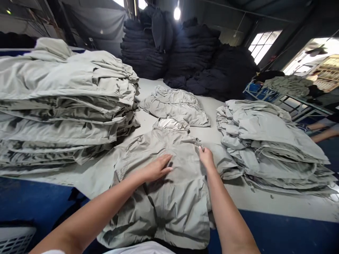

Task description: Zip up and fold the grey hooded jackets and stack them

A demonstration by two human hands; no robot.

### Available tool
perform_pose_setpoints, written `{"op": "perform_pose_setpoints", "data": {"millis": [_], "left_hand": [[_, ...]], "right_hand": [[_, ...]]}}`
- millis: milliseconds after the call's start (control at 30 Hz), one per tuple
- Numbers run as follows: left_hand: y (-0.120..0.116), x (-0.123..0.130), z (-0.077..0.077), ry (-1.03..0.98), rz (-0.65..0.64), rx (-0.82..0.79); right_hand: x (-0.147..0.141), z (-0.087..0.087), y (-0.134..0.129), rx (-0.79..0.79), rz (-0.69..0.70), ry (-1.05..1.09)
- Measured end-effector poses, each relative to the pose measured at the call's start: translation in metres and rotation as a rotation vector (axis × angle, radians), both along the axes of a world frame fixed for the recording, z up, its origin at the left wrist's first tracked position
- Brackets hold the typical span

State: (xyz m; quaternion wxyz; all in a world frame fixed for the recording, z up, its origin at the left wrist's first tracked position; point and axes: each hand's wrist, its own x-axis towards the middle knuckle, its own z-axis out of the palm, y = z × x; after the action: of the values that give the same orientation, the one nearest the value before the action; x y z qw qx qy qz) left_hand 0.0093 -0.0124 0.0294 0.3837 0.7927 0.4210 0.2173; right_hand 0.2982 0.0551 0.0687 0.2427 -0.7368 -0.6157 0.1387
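Not much of the wearer shows on this head cam, tbh. There's a white top (137, 248) poking in along the bottom centre of the frame, plus a scrap of white sleeve (50, 252) at the lower left. Below that, the left forearm (100, 208) and right forearm (225, 211) are bare, and so are the left hand (156, 168) and right hand (206, 157).

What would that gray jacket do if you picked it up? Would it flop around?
The gray jacket would probably flop, because it lies in soft wrinkles under the left hand. It looks fairly light for its size. Its smooth, slightly shiny cloth might slide easily, like the stacked jackets nearby.
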Motion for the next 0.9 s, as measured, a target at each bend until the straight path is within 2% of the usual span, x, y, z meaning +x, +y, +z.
{"op": "perform_pose_setpoints", "data": {"millis": [67,100,133,167,233,267,300,333,400,467,567,633,700,800,900], "left_hand": [[-0.011,-0.003,0.008,-0.395,0.107,-0.21],[-0.017,-0.003,0.012,-0.591,0.15,-0.326],[-0.023,-0.002,0.017,-0.769,0.188,-0.431],[-0.028,-0.002,0.022,-0.919,0.224,-0.511],[-0.035,-0.002,0.03,-1.101,0.331,-0.573],[-0.037,-0.004,0.032,-1.131,0.414,-0.561],[-0.037,-0.007,0.033,-1.125,0.511,-0.535],[-0.036,-0.011,0.033,-1.096,0.613,-0.505],[-0.033,-0.024,0.031,-1.031,0.791,-0.425],[-0.03,-0.04,0.029,-0.965,0.894,-0.279],[-0.03,-0.062,0.027,-0.699,0.963,0.157],[-0.033,-0.071,0.022,-0.355,0.918,0.438],[-0.037,-0.073,0.01,0.014,0.748,0.554],[-0.044,-0.066,-0.014,0.409,0.462,0.456],[-0.046,-0.064,-0.03,0.536,0.386,0.357]], "right_hand": [[-0.021,0.021,-0.013,0.122,0.018,0.123],[-0.036,0.031,-0.025,0.191,0.099,0.217],[-0.052,0.039,-0.039,0.252,0.232,0.323],[-0.069,0.045,-0.054,0.25,0.426,0.399],[-0.096,0.053,-0.08,0.163,0.794,0.418],[-0.104,0.054,-0.089,0.121,0.896,0.386],[-0.108,0.052,-0.094,0.103,0.924,0.341],[-0.108,0.048,-0.095,0.105,0.891,0.29],[-0.098,0.034,-0.091,0.139,0.733,0.163],[-0.082,0.017,-0.083,0.157,0.58,-0.004],[-0.06,-0.004,-0.081,0.089,0.418,-0.246],[-0.053,-0.013,-0.086,-0.005,0.344,-0.357],[-0.051,-0.02,-0.091,-0.052,0.3,-0.422],[-0.053,-0.031,-0.094,-0.085,0.298,-0.457],[-0.052,-0.044,-0.091,-0.167,0.325,-0.455]]}}
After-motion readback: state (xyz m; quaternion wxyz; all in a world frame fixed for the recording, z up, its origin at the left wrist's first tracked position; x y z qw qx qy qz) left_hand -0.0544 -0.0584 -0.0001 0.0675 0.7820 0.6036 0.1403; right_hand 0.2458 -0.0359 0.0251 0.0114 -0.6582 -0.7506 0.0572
